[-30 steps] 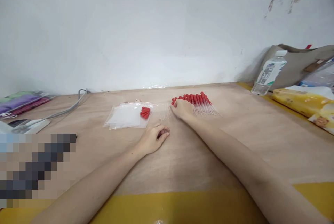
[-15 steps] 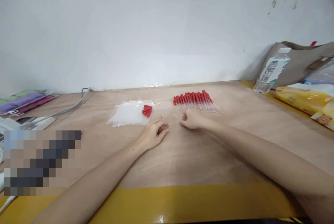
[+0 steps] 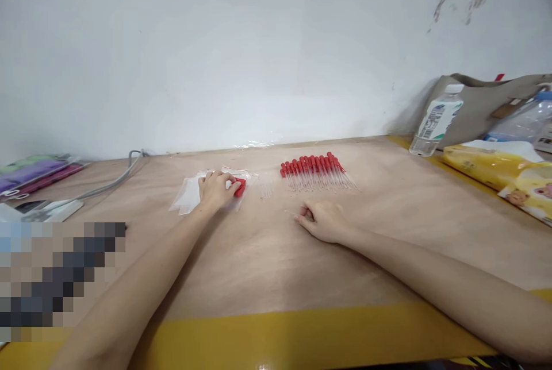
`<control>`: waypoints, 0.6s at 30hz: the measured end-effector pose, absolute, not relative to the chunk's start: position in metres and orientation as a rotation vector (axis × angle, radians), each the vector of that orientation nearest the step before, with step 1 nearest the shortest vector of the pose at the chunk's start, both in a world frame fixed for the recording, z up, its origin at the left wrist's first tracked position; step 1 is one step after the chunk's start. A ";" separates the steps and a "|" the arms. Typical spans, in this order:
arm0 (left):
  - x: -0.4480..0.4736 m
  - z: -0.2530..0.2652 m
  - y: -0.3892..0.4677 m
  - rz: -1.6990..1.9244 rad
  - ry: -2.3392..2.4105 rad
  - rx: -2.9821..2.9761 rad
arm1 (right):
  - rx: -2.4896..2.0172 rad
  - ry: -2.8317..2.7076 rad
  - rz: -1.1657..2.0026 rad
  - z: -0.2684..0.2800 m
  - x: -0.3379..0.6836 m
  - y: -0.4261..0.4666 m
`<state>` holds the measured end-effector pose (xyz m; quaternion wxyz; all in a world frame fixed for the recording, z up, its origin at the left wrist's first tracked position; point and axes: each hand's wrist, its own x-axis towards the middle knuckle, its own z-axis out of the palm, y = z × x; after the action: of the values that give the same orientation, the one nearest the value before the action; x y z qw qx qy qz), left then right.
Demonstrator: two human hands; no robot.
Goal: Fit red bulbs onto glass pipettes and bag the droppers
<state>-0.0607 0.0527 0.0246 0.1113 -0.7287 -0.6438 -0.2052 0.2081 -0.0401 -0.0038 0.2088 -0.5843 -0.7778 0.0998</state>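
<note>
Your left hand [image 3: 215, 189] was grasping the red bulbs [image 3: 240, 187] on one stack of clear bags [image 3: 185, 200]. Your right hand [image 3: 321, 220] pinched one glass tube [image 3: 290, 212] near one row of assembled droppers [image 3: 317, 172] on the surface [image 3: 388, 226].

The counter [image 3: 267, 255] is matt, pale plywood with a glossy yellow taped edge. Clear, shiny plastic bags [image 3: 190, 197] lie on it. The droppers [image 3: 317, 172] have thin clear tubes and matt red rubbery bulbs.

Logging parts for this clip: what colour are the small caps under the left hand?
Red, seen in the head view: caps beside the left hand.
</note>
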 end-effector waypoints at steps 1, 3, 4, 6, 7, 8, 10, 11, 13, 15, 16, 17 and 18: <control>-0.060 0.026 0.055 -0.578 -1.886 -2.146 | -1.622 -2.170 0.260 -0.004 0.208 -0.040; -0.058 0.028 0.057 -0.522 -1.874 -2.160 | -1.608 -2.185 0.227 -0.005 0.208 -0.040; -0.057 0.028 0.058 -0.493 -1.873 -2.164 | -1.602 -2.193 0.215 -0.005 0.208 -0.040; -0.056 0.028 0.059 -0.453 -1.863 -2.167 | -1.592 -2.209 0.193 -0.006 0.209 -0.040; -0.055 0.027 0.060 -0.445 -1.844 -2.170 | -1.587 -2.217 0.180 -0.007 0.209 -0.040; -0.055 0.027 0.060 -0.446 -1.817 -2.174 | -1.583 -2.223 0.166 -0.007 0.209 -0.040; -0.055 0.026 0.058 -0.475 -1.756 -2.182 | -1.579 -2.234 0.137 -0.008 0.208 -0.040; -0.055 0.026 0.057 -0.510 -1.732 -2.188 | -1.581 -2.239 0.127 -0.008 0.208 -0.041; -0.055 0.026 0.051 -0.594 -1.697 -2.204 | -1.590 -2.241 0.123 -0.010 0.208 -0.041; -0.050 0.026 0.041 -0.698 -1.663 -2.254 | -1.609 -2.206 0.143 -0.012 0.208 -0.040; -0.046 0.025 0.035 -0.752 -1.644 -2.295 | -1.610 -2.169 0.157 -0.013 0.209 -0.039; -0.041 0.024 0.028 -0.855 -1.620 -2.372 | -1.596 -2.124 0.174 -0.014 0.209 -0.038; -0.036 0.023 0.021 -0.965 -1.584 -2.477 | -1.564 -2.076 0.197 -0.016 0.210 -0.037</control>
<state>-0.0355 0.0212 0.0227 0.0237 -0.8001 -0.5118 -0.3118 0.2103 -0.0366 -0.0156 0.2644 -0.5786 -0.7681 0.0730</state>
